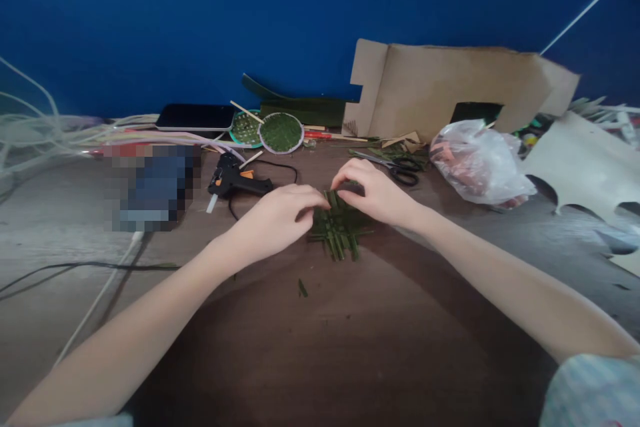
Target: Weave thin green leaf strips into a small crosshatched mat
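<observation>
A small mat of green leaf strips (pixel 341 235), woven crosswise with loose ends sticking out, lies on the dark brown table in front of me. My left hand (pixel 286 219) is closed at its upper left edge, fingertips pressed on the strips. From the upper right, my right hand (pixel 376 192) pinches the top ends of the strips between thumb and fingers, hiding part of the weave. A short cut piece of leaf (pixel 303 288) rests on the table just below the mat.
A black glue gun (pixel 239 179) lies left of my hands, scissors (pixel 403 168) to the right. Behind are round woven leaf discs (pixel 281 133), a tablet (pixel 195 117) and cut cardboard (pixel 425 83). A plastic bag (pixel 483 163) sits at right; cables (pixel 107 268) cross the left side.
</observation>
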A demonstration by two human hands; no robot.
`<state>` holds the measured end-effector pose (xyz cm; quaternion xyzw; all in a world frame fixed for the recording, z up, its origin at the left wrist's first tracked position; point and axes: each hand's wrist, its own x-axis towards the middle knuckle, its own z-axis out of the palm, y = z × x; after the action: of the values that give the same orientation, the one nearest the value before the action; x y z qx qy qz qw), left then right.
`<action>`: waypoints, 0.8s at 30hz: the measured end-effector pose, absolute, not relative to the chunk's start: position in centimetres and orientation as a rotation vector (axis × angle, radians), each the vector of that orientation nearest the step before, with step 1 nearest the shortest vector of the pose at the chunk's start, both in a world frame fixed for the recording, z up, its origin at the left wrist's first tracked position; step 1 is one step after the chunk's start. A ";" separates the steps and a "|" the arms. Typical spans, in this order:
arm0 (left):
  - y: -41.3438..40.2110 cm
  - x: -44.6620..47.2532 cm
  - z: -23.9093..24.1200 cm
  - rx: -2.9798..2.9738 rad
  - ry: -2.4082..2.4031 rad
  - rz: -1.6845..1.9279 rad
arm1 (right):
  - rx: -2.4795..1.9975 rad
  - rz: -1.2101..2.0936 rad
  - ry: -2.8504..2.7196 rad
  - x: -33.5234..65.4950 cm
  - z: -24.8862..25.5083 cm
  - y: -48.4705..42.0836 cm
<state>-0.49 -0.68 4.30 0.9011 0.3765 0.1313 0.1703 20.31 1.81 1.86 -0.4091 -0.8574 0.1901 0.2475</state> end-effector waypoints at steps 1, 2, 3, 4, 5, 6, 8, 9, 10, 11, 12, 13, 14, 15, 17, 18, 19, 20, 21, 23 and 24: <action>-0.6 -0.5 4.4 2.564 1.139 0.387 | -1.110 0.495 -2.329 20.7 1.8 1.4; -0.6 -0.5 4.4 2.571 1.194 0.380 | -1.105 0.485 -2.327 21.0 1.7 1.0; -0.7 -0.5 4.3 2.579 1.222 0.366 | -1.101 0.477 -2.337 21.3 1.5 0.5; -0.8 -0.4 4.2 2.587 1.239 0.347 | -1.089 0.478 -2.368 21.6 1.3 0.0; -0.9 -0.3 4.0 2.595 1.234 0.320 | -1.091 0.473 -2.390 21.7 1.1 -0.4; -1.1 -0.1 3.8 2.602 1.223 0.306 | -1.093 0.470 -2.408 21.9 0.8 -0.8; -1.3 0.1 3.3 2.607 1.236 0.255 | -1.121 0.474 -2.431 21.9 0.3 -1.4; -1.4 0.2 3.1 2.614 1.239 0.236 | -1.144 0.475 -2.439 21.9 0.0 -1.6; -1.5 0.3 2.9 2.623 1.249 0.225 | -1.165 0.458 -2.437 21.8 -0.2 -1.7; -1.7 0.3 2.7 2.631 1.261 0.223 | -1.181 0.444 -2.434 21.8 -0.4 -1.8; -1.8 0.4 2.6 2.638 1.273 0.230 | -1.191 0.434 -2.432 21.7 -0.5 -1.9; -1.9 0.4 2.4 2.642 1.290 0.242 | -1.196 0.428 -2.427 21.6 -0.6 -1.9; -2.0 0.4 2.2 2.642 1.305 0.262 | -1.197 0.427 -2.422 21.6 -0.6 -1.9; -2.2 0.5 2.0 2.638 1.324 0.292 | -1.200 0.429 -2.417 21.6 -0.6 -2.0; -2.5 0.5 1.6 2.630 1.358 0.363 | -1.217 0.430 -2.402 21.6 -0.6 -2.0; -2.6 0.6 1.4 2.625 1.379 0.400 | -1.225 0.431 -2.395 21.6 -0.6 -2.0; -2.7 0.6 1.2 2.618 1.391 0.418 | -1.231 0.435 -2.388 21.6 -0.6 -2.0; -2.8 0.6 1.0 2.602 1.400 0.426 | -1.234 0.440 -2.384 21.6 -0.6 -1.9; -2.9 0.6 0.9 2.587 1.404 0.432 | -1.233 0.446 -2.382 21.6 -0.6 -1.9; -2.9 0.6 0.7 2.557 1.413 0.428 | -1.229 0.458 -2.382 21.6 -0.6 -1.9; -2.9 0.6 0.7 2.546 1.418 0.428 | -1.230 0.461 -2.382 21.6 -0.6 -1.9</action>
<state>0.64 -2.87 0.67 0.8602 0.4791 0.1446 0.0976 21.63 -1.87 -0.57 -0.4421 -0.8563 0.1658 0.2094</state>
